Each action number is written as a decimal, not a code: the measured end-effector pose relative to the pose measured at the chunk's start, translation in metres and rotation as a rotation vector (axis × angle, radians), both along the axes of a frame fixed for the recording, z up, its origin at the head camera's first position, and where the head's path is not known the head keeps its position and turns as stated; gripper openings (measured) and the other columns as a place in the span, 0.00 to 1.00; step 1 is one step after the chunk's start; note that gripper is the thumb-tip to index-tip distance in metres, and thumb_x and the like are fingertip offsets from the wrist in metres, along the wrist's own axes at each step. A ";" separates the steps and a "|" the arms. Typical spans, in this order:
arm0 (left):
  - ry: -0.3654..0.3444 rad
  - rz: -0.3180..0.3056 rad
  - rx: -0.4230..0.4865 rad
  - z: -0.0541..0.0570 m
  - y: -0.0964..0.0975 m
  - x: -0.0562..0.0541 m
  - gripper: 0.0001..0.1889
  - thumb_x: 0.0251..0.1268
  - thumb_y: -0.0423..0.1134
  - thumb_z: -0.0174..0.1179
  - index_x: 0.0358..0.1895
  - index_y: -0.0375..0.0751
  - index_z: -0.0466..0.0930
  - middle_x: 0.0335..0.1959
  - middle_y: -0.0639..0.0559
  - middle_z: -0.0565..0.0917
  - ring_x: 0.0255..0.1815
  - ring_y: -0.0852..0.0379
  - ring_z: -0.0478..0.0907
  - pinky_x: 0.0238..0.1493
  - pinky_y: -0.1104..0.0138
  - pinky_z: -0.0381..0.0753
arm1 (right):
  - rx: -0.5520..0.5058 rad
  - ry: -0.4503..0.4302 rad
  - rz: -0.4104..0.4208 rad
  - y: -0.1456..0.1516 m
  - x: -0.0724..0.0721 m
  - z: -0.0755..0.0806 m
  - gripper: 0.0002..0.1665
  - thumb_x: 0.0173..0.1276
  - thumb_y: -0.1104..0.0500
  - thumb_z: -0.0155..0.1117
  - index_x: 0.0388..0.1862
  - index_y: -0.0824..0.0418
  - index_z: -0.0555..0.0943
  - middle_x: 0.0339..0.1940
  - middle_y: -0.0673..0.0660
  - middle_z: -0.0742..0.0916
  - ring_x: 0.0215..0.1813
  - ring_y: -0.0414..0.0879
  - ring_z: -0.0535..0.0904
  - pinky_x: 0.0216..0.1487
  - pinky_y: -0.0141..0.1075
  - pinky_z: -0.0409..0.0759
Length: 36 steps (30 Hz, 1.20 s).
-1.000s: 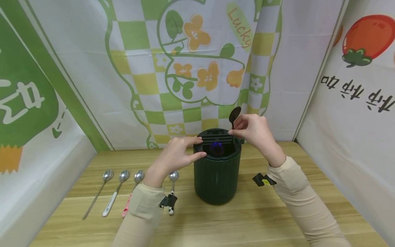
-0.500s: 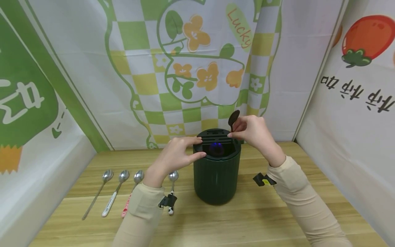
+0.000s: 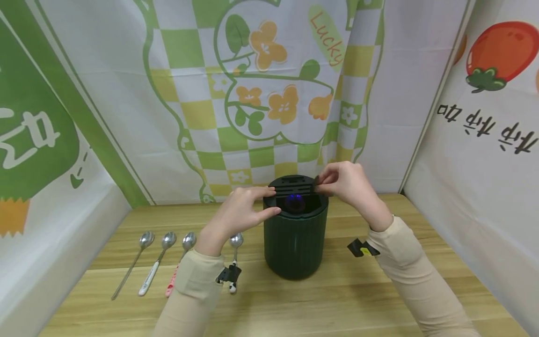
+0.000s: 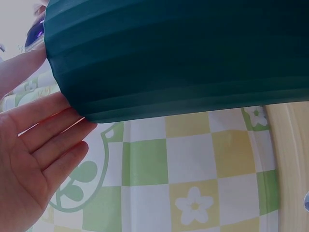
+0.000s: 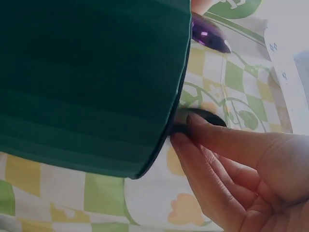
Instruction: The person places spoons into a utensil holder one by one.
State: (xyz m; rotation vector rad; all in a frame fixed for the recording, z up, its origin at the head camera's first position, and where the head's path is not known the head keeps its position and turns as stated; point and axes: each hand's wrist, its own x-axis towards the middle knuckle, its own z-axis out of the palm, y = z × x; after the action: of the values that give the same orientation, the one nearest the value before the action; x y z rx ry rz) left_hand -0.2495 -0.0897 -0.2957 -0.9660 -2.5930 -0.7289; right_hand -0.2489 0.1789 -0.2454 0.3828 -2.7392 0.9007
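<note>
A dark green ribbed utensil holder (image 3: 296,243) stands upright, with a black slotted top. My right hand (image 3: 347,182) pinches a black spoon (image 5: 210,117) between thumb and fingers at the holder's right rear rim. The spoon's bowl shows just above the rim; its handle is hidden inside. My left hand (image 3: 236,213) rests on the left rim with thumb and fingers apart, and the left wrist view shows those fingers (image 4: 58,133) nearly straight against the edge. A shiny purple spoon bowl (image 5: 210,34) pokes out of the holder's opening.
Left of the holder, several metal spoons lie in a row on the wooden table (image 3: 337,299): a plain one (image 3: 133,267), a white-handled one (image 3: 156,264), a pink-handled one (image 3: 189,240) partly behind my left arm, and one with a black-and-white handle (image 3: 236,240). A patterned curtain (image 3: 257,159) hangs behind.
The black spoon has sunk down into the holder until only its bowl stays near the rim. My right hand has lowered slightly with it; the left hand has kept its place.
</note>
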 end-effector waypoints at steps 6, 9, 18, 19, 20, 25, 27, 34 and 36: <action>-0.003 0.007 -0.009 0.000 0.000 0.000 0.28 0.62 0.57 0.60 0.59 0.44 0.77 0.59 0.51 0.79 0.58 0.52 0.78 0.57 0.56 0.77 | -0.005 0.017 -0.034 0.014 0.006 -0.001 0.10 0.59 0.50 0.71 0.34 0.54 0.84 0.30 0.51 0.89 0.31 0.43 0.84 0.30 0.36 0.80; -0.002 0.009 -0.012 0.000 0.000 0.000 0.28 0.62 0.57 0.60 0.59 0.45 0.77 0.59 0.51 0.79 0.58 0.52 0.78 0.57 0.56 0.77 | -0.022 0.028 -0.038 0.022 0.008 -0.002 0.11 0.60 0.50 0.70 0.36 0.55 0.84 0.32 0.54 0.89 0.30 0.43 0.84 0.30 0.36 0.80; 0.019 0.005 -0.023 -0.001 0.001 0.000 0.27 0.62 0.57 0.60 0.59 0.45 0.78 0.58 0.51 0.80 0.57 0.52 0.79 0.57 0.56 0.77 | -0.048 0.021 -0.055 0.040 0.009 -0.010 0.13 0.62 0.51 0.68 0.38 0.59 0.84 0.32 0.57 0.89 0.29 0.43 0.85 0.29 0.35 0.80; 0.020 0.005 -0.023 -0.001 0.001 -0.001 0.27 0.62 0.57 0.60 0.59 0.45 0.78 0.58 0.51 0.80 0.56 0.52 0.79 0.57 0.56 0.77 | -0.048 0.019 -0.059 0.041 0.008 -0.011 0.13 0.62 0.50 0.68 0.38 0.59 0.84 0.32 0.57 0.89 0.29 0.43 0.85 0.29 0.35 0.80; 0.023 0.004 -0.024 -0.001 0.001 -0.001 0.27 0.62 0.57 0.59 0.59 0.45 0.78 0.58 0.51 0.80 0.56 0.52 0.79 0.57 0.56 0.77 | -0.048 0.018 -0.062 0.042 0.008 -0.012 0.14 0.62 0.50 0.68 0.38 0.59 0.84 0.32 0.57 0.89 0.29 0.43 0.85 0.30 0.35 0.80; 0.034 0.005 -0.022 0.000 0.001 -0.001 0.27 0.62 0.58 0.59 0.58 0.45 0.78 0.58 0.51 0.80 0.57 0.52 0.79 0.57 0.56 0.77 | -0.063 -0.002 -0.074 0.050 0.006 -0.018 0.14 0.62 0.52 0.68 0.39 0.62 0.83 0.33 0.59 0.89 0.30 0.44 0.85 0.31 0.36 0.82; 0.043 0.003 -0.020 0.000 0.002 -0.001 0.27 0.62 0.58 0.59 0.58 0.44 0.78 0.58 0.51 0.80 0.57 0.51 0.79 0.57 0.56 0.77 | -0.074 -0.014 -0.076 0.053 0.005 -0.021 0.14 0.63 0.53 0.67 0.39 0.63 0.83 0.34 0.60 0.89 0.30 0.45 0.85 0.32 0.38 0.83; 0.062 0.000 -0.020 -0.002 0.002 -0.001 0.27 0.62 0.57 0.59 0.58 0.43 0.79 0.58 0.50 0.80 0.57 0.51 0.78 0.58 0.56 0.77 | -0.022 -0.034 -0.116 0.068 0.003 -0.036 0.16 0.64 0.52 0.66 0.42 0.64 0.83 0.36 0.62 0.88 0.35 0.52 0.84 0.35 0.41 0.82; 0.067 0.001 -0.021 -0.003 0.002 -0.002 0.27 0.62 0.57 0.59 0.58 0.43 0.79 0.58 0.50 0.80 0.57 0.51 0.78 0.58 0.56 0.77 | -0.004 -0.031 -0.128 0.073 0.003 -0.040 0.17 0.64 0.51 0.66 0.41 0.65 0.83 0.36 0.62 0.88 0.35 0.52 0.84 0.36 0.42 0.82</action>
State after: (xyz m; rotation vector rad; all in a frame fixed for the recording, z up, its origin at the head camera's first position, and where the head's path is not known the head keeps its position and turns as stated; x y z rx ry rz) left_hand -0.2512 -0.0879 -0.2986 -0.9789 -2.5478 -0.6582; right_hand -0.2461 0.2519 -0.2858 0.1914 -2.7531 0.8866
